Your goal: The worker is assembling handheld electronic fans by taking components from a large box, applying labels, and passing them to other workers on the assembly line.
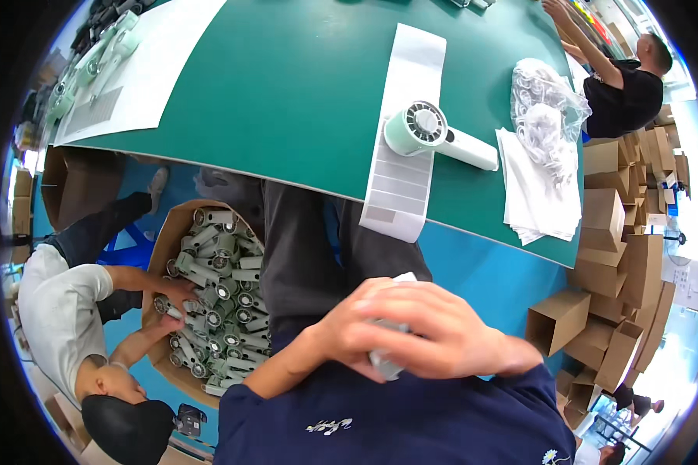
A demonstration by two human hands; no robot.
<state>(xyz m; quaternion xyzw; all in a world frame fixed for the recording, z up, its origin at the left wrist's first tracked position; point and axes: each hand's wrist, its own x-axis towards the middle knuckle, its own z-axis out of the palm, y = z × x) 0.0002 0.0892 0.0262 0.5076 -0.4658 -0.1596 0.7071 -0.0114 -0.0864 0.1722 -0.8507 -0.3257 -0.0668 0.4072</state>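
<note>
Lower centre of the frame, the right hand [446, 329] is clamped over a pale grey-white object [388, 363], mostly covered; the left hand [335, 329] meets it, fingers too hidden to judge their grip. Above, on the green counter [287, 85], a mint-and-white handheld fan [423, 124] lies across a long white strip with grey panels [399, 186]. What's finished? Can't tell, but the fan-filled brown cardboard box [161, 252] at left suggests plenty remains. The strip's print is too small to read.
</note>
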